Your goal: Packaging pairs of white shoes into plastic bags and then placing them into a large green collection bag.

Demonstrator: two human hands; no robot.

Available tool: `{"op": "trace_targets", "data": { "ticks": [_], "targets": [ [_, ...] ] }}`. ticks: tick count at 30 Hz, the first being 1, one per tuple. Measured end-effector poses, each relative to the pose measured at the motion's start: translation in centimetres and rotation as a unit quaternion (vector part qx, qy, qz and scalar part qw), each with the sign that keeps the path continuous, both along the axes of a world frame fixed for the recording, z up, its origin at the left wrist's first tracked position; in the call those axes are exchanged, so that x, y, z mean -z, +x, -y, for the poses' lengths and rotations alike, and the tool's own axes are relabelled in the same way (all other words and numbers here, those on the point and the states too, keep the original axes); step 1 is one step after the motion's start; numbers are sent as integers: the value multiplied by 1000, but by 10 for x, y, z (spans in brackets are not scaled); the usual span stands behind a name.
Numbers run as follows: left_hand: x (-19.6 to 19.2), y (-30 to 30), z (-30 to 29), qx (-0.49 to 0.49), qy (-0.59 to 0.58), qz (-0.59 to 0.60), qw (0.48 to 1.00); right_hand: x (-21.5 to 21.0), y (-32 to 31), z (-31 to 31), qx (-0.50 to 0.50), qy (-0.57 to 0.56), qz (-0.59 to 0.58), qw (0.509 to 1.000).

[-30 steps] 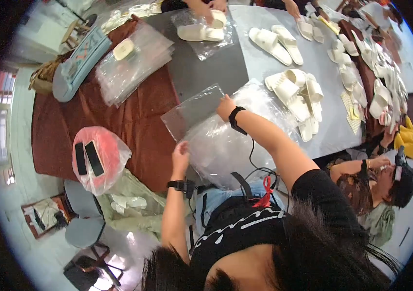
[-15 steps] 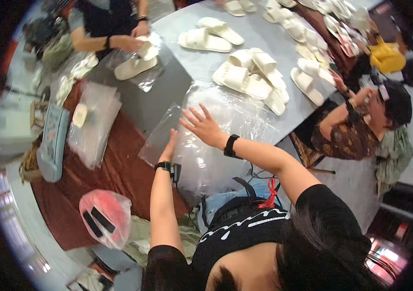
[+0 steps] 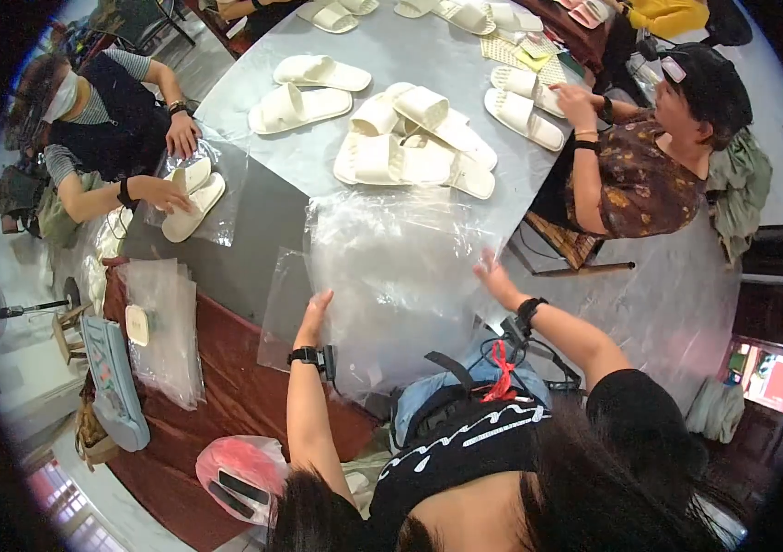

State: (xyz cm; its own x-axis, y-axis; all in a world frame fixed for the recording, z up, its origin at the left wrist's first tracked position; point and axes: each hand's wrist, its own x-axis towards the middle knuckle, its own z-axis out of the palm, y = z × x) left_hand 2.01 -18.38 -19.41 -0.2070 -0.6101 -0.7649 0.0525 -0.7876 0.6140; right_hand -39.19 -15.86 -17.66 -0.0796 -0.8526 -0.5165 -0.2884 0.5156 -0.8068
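Note:
A stack of clear plastic bags [image 3: 391, 276] lies on the near part of the table in front of me. At its left edge is my left hand [image 3: 315, 319], held on its side with the fingers straight. My right hand [image 3: 500, 283] rests against the right edge, fingers stretched out and apart. Both palms face inward across the bags, and neither hand is closed round anything. Beyond the bags, white slippers [image 3: 377, 161] lie in a loose pile on the table.
A co-worker [image 3: 115, 120] at the left handles white slippers [image 3: 194, 207] on clear plastic. Another person [image 3: 653, 156] sits at the right. More plastic bags [image 3: 166, 363] lie on the brown cloth [image 3: 244, 377], near a light-blue case [image 3: 115, 382] and a pink bundle [image 3: 244, 465].
My right hand has moved from above the bags to their right edge. The left hand stays by the left edge. The view has shifted, and the left co-worker's slippers now lie lower.

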Motion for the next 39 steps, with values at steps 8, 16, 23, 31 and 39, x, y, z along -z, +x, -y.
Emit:
{"op": "trace_targets", "data": {
  "ticks": [8,16,23,31,39],
  "targets": [
    [-38,-40,-25,-14,-67,-4,998,-9,64,35,66,19,149,986],
    [-51,-45,-90,-63,3,-104,993,-59,52,35,-112,315,196,922],
    [-78,-36,-151,-157,-108,-58,980,-86,92,81,-291,81,127,945],
    [6,-33,-196,-456,-58,54,887,-41,204,95,-405,-74,-201,889],
    [-24,-63,-150,-253,21,510,822,9,163,58,-292,-23,-247,924]
  ]
}}
